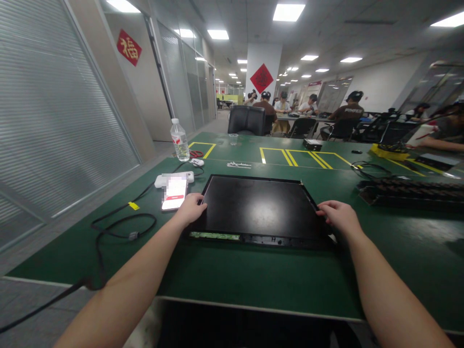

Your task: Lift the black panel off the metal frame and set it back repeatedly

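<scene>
A black flat monitor panel (250,205) lies face up on the green table, with a strip of green circuit board (214,236) bared along its near edge. My left hand (191,209) pinches the panel's left edge, thumb toward the screen. On the opposite side, my right hand (339,216) grips the right edge between thumb and bent fingers; its fingertips are partly hidden by the dark frame. Close to my left hand, a lit phone (174,194) leans on a white, rounded block (190,177).
A black cable (125,216) loops across the table's left side. Behind the panel are a water bottle (180,140), red-handled scissors (196,154), a caliper (239,165) and a plastic cup (234,139). Long black parts (413,195) lie at right. Several people sit farther back.
</scene>
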{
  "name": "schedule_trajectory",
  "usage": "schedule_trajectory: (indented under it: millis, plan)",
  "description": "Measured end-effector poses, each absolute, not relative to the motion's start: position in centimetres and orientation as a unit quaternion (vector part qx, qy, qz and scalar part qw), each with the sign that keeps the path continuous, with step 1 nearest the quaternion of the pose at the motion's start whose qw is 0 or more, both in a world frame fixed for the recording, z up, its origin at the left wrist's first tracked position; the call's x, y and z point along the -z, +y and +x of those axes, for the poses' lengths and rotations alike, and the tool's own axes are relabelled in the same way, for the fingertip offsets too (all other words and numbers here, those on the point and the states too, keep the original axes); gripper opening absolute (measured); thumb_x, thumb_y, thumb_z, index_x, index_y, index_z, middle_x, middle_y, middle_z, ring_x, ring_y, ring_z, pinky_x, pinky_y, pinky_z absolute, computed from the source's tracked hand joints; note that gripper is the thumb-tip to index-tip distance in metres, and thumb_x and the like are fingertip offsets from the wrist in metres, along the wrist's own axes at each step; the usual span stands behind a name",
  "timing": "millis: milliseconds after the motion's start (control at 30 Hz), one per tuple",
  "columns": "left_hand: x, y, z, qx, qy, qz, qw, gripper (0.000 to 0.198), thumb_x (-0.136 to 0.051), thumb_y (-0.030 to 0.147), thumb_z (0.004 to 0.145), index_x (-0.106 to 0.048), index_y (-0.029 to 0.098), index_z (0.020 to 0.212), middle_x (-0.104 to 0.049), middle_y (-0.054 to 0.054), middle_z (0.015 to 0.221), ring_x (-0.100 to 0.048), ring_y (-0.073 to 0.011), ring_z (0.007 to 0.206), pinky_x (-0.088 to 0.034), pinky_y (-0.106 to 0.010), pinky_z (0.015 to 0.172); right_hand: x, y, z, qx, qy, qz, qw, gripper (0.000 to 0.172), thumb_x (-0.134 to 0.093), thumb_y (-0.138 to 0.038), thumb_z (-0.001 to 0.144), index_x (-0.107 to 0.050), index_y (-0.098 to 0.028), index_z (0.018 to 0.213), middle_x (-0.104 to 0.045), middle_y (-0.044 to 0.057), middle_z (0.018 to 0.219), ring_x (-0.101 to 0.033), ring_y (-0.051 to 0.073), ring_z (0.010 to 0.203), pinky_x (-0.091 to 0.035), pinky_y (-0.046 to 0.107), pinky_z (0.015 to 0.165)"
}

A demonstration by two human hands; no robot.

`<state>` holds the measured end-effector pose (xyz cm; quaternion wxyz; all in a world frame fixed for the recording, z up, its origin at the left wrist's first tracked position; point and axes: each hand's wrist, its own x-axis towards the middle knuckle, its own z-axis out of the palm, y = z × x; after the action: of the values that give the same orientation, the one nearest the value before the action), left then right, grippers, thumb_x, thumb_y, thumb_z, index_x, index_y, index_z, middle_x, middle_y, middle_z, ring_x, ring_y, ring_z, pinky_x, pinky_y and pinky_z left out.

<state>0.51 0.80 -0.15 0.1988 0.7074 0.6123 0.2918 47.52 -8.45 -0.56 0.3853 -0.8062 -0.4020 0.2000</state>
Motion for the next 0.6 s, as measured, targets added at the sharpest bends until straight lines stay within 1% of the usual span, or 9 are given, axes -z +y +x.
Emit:
schedule_trajectory:
  millis: [133, 233, 433, 500, 600]
  plan:
    - [0.4, 1.0, 0.5, -0.282, 0.617, 0.709, 0.192, 0.009, -0.066, 0.022, 0.073, -0.073, 0.019, 0.077, -0.074, -0.015, 0.113, -0.065, -0.0359, 0.114, -0.048, -0.041, 0.1, 0.2, -8.6, 47.2, -0.186, -0.409, -0.811, 0.375, 0.028, -0.06, -0.034, 0.073, -0.075, -0.018, 0.09, -0.078, 0.009, 0.081, -0.057, 0.015, 0.048, -0.048, 0.028, 0.05]
    - [0.4, 1.1, 0.5, -0.286, 0.618, 0.707, 0.19, 0.008, -0.067, 0.021, 0.072, -0.072, 0.02, 0.077, -0.073, -0.015, 0.116, -0.064, -0.0366, 0.117, -0.046, -0.042, 0.104, -0.2, -8.9, 46.8, -0.185, -0.407, -0.813, 0.373, 0.027, -0.06, -0.034, 0.073, -0.076, -0.018, 0.089, -0.078, 0.009, 0.081, -0.059, 0.016, 0.05, -0.05, 0.029, 0.052]
    - [0.4, 1.0, 0.6, -0.296, 0.619, 0.703, 0.186, 0.008, -0.07, 0.02, 0.069, -0.073, 0.02, 0.077, -0.073, -0.015, 0.116, -0.061, -0.0373, 0.122, -0.044, -0.043, 0.109, -0.7, -9.1, 46.5, -0.181, -0.404, -0.818, 0.367, 0.024, -0.06, -0.031, 0.074, -0.075, -0.018, 0.088, -0.077, 0.008, 0.079, -0.059, 0.015, 0.05, -0.05, 0.029, 0.054]
    - [0.3, 1.0, 0.6, -0.29, 0.62, 0.706, 0.181, 0.011, -0.07, 0.02, 0.07, -0.075, 0.019, 0.08, -0.072, -0.016, 0.119, -0.06, -0.0374, 0.124, -0.043, -0.042, 0.11, -0.8, -9.2, 46.4, -0.18, -0.404, -0.821, 0.361, 0.024, -0.059, -0.03, 0.075, -0.075, -0.018, 0.088, -0.078, 0.007, 0.079, -0.058, 0.015, 0.05, -0.049, 0.029, 0.055]
    - [0.1, 0.9, 0.7, -0.256, 0.622, 0.723, 0.159, 0.02, -0.066, 0.02, 0.075, -0.077, 0.016, 0.091, -0.071, -0.018, 0.124, -0.059, -0.0362, 0.126, -0.043, -0.041, 0.111, -0.9, -9.2, 46.2, -0.173, -0.409, -0.824, 0.353, 0.023, -0.059, -0.03, 0.076, -0.075, -0.018, 0.088, -0.078, 0.007, 0.079, -0.058, 0.015, 0.049, -0.049, 0.029, 0.055]
